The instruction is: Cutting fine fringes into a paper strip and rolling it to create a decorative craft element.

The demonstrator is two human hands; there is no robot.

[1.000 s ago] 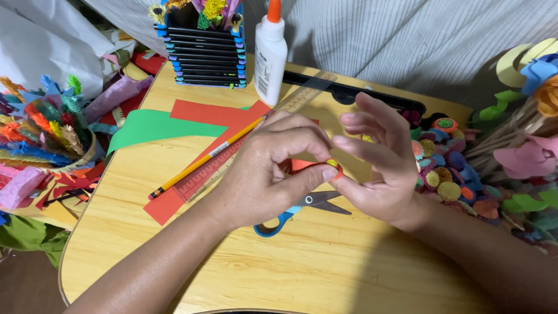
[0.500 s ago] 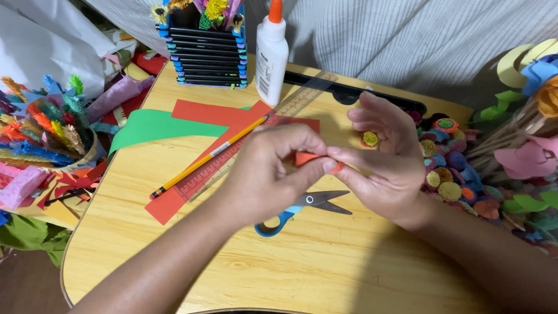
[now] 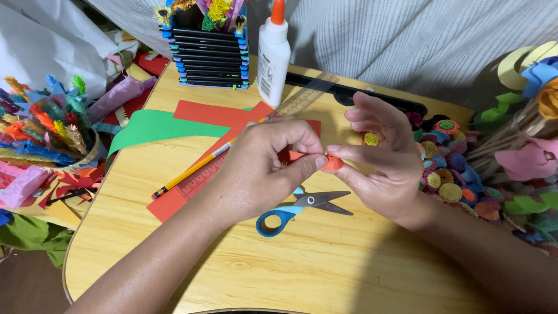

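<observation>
Between both hands [image 3: 325, 166], rolled red paper strip [image 3: 332, 163]

Home craft desk: glue bottle [image 3: 273, 52], scissors [image 3: 302, 208], coloured paper sheets [image 3: 174, 125].

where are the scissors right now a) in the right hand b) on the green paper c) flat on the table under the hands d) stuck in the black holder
c, the scissors lie flat on the table just below both hands, which pinch a small red paper roll instead.
</observation>
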